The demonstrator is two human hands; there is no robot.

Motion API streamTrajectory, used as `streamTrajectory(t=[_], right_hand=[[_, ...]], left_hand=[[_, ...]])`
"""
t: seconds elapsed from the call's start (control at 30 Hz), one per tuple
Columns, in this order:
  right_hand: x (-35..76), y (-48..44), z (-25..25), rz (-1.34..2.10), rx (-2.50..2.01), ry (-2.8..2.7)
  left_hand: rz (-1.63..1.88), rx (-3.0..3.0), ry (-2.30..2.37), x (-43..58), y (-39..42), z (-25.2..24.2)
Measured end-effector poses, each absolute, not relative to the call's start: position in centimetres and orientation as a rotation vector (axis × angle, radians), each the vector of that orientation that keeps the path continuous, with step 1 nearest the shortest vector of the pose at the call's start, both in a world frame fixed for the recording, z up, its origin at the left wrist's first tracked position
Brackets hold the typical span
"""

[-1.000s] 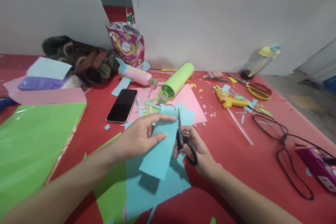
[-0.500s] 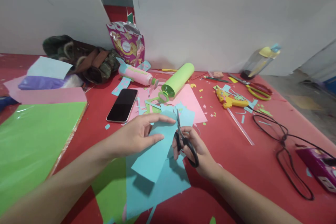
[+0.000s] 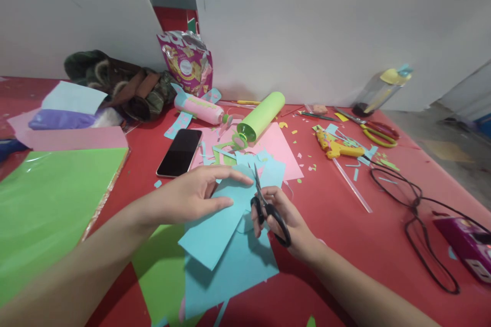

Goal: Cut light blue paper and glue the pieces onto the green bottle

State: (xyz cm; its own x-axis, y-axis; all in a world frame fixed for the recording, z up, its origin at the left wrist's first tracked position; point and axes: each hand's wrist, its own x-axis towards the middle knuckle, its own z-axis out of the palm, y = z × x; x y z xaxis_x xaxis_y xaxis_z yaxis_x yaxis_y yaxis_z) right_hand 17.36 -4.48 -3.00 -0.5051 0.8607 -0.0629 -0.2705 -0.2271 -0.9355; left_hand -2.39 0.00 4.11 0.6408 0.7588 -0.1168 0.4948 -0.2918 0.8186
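My left hand (image 3: 199, 194) is closed on a light blue sheet of paper (image 3: 210, 237), thumb and fingers lying along its upper part while its lower corner lifts off the table. In my right hand (image 3: 282, 214) is a pair of black-handled scissors (image 3: 264, 207), fingers through the loops and blades pointing away from me. The blade tips are at the right edge of the sheet, near my left fingertips. Beneath it lie a larger blue sheet (image 3: 245, 276) and a green sheet (image 3: 159, 271).
A phone (image 3: 180, 153) lies beyond my left hand. Behind are a green paper-wrapped bottle (image 3: 263, 117), a pink one (image 3: 199, 109) and a snack bag (image 3: 186, 64). To the right are a yellow glue gun (image 3: 337, 149), its cord (image 3: 416, 202) and larger scissors (image 3: 378, 130).
My left hand has shifted slightly left with the blue sheet, whose lower corner has swung left. The scissors have tilted a little to the left at the sheet's edge.
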Motion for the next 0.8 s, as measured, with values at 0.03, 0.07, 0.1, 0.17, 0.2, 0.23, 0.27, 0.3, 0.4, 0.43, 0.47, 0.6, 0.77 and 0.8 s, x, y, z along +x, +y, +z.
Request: streamTrajectory(t=[0.03, 0.07, 0.1, 0.17, 0.2, 0.23, 0.27, 0.3, 0.4, 0.43, 0.47, 0.6, 0.77, 0.8], right_hand=[[17.4, -4.5, -3.0, 1.836, -0.779, -1.228], [17.4, -4.5, -3.0, 1.841, -0.786, -1.230], [17.4, -4.5, -3.0, 1.845, -0.792, -1.233], [17.4, -4.5, -3.0, 1.852, -0.804, -1.237], [17.4, -4.5, -3.0, 1.853, -0.803, -1.241], [17.4, -4.5, -3.0, 1.853, -0.804, -1.245], [17.4, -4.5, -3.1, 1.853, -0.804, -1.251], [17.4, -4.5, -3.2, 1.855, -0.798, -1.260], [17.6, -4.5, -3.6, 1.869, -0.774, -1.282], [17.6, -4.5, -3.7, 1.879, -0.763, -1.286], [17.7, -4.5, -3.8, 1.890, -0.752, -1.289], [17.7, -4.5, -3.7, 1.940, -0.743, -1.304], [17.5, -4.4, -3.1, 1.976, -0.763, -1.303], [17.5, -4.4, -3.1, 1.979, -0.768, -1.301]], left_hand=[[0.367, 1.963, 0.979, -2.4, 0.0, 4.1], [0.363, 1.967, 0.974, -2.5, 0.1, 4.2], [0.360, 1.974, 0.969, -2.6, 0.1, 4.2], [0.353, 1.990, 0.961, -2.7, 0.2, 4.1], [0.352, 1.998, 0.956, -2.8, 0.2, 4.1], [0.345, 2.004, 0.950, -2.9, 0.3, 4.1], [0.336, 2.008, 0.940, -3.0, 0.3, 4.2], [0.325, 2.009, 0.927, -3.0, 0.3, 4.2], [0.282, 2.010, 0.885, -3.3, 0.5, 4.3], [0.274, 2.014, 0.874, -3.4, 0.5, 4.3], [0.266, 2.017, 0.866, -3.4, 0.6, 4.3], [0.212, 2.043, 0.845, -3.9, 0.7, 4.3], [0.202, 2.082, 0.818, -4.3, 0.8, 4.4], [0.204, 2.079, 0.817, -4.3, 0.8, 4.4]])
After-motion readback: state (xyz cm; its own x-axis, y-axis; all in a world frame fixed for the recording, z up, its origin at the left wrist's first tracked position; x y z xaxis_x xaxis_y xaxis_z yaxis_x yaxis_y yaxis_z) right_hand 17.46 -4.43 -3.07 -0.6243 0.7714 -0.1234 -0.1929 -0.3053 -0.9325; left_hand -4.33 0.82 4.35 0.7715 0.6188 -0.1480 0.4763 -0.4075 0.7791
